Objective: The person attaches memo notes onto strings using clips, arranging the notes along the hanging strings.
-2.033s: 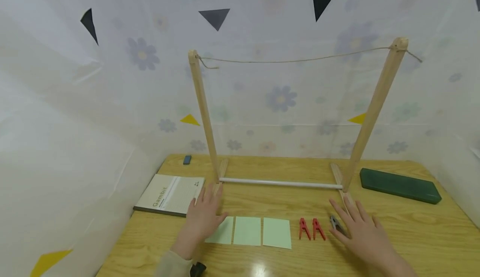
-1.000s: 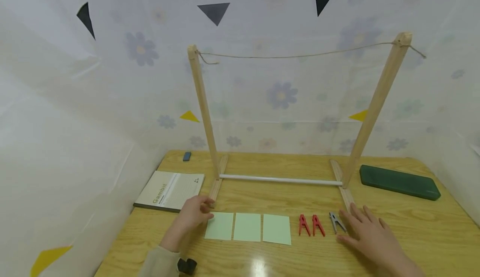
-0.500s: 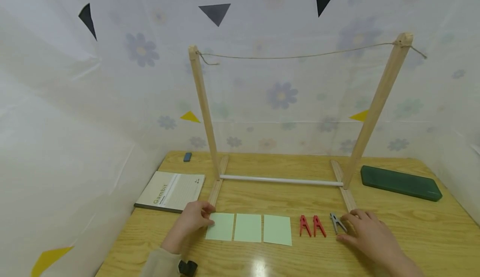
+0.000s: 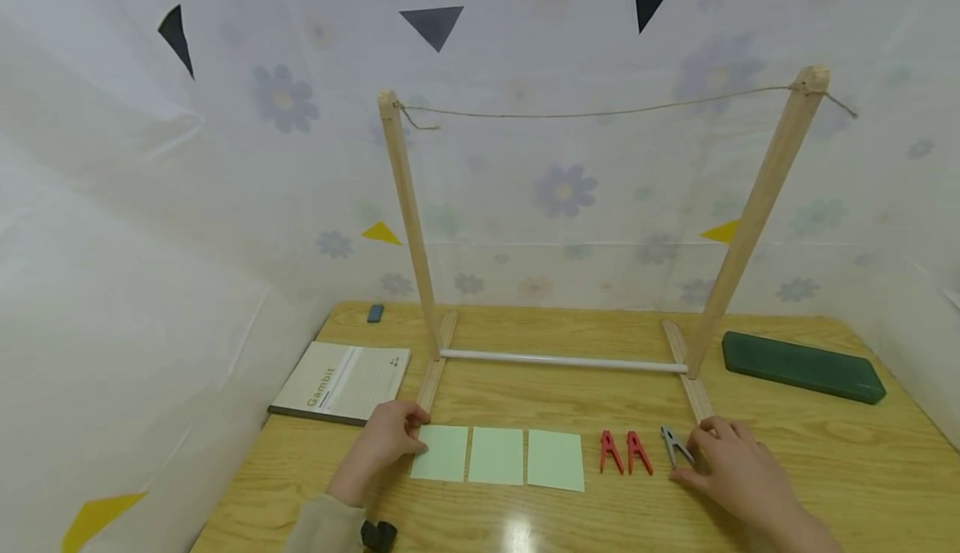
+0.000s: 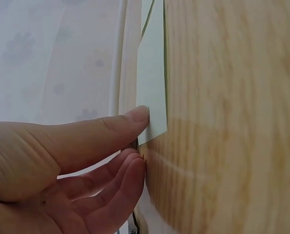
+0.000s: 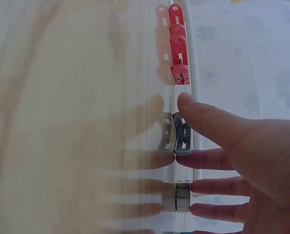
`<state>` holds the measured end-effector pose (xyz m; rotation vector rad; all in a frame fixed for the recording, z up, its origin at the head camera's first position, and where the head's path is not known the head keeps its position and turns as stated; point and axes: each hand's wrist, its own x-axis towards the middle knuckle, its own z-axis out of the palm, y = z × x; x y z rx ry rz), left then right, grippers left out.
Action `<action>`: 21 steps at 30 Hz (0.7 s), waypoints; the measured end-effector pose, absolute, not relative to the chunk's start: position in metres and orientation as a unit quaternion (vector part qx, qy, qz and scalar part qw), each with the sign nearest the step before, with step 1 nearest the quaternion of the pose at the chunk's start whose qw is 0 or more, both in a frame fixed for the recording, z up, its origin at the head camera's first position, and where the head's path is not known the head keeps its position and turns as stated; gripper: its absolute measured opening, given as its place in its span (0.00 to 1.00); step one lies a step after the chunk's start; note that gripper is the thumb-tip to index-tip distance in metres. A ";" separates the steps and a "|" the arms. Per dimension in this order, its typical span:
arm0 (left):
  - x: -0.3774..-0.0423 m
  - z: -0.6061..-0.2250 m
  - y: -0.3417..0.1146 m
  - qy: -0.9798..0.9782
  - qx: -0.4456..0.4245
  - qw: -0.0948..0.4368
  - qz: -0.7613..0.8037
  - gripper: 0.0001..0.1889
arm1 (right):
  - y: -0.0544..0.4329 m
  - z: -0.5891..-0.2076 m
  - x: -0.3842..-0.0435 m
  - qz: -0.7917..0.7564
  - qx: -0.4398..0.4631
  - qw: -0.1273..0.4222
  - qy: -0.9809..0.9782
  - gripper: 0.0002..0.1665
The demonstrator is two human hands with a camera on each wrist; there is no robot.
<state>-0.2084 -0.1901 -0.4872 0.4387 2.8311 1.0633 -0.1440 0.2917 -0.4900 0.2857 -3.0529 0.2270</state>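
Left hand's (image 4: pixel 385 436) thumb on leftmost green note (image 4: pixel 442 455), fingers curled; I can't tell if it's pinched. Right hand's (image 4: pixel 738 471) fingers parted, gripping nothing, grey clip (image 6: pixel 183 135) between thumb and forefinger.

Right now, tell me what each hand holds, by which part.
Left hand: thumb on the left edge of the leftmost pale green paper square; pinch unclear. Right hand: at the grey A-shaped clip; grip unclear.

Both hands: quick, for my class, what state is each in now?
Left hand: open or closed cannot be told; thumb on leftmost pale-green square paper sheet.
Right hand: open, thumb and forefinger on either side of the grey A-shaped clothespin.
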 end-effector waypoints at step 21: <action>-0.205 -0.484 -0.189 0.925 0.139 0.058 0.349 0.16 | 0.287 -0.493 -0.143 0.068 0.077 0.041 -0.994 0.24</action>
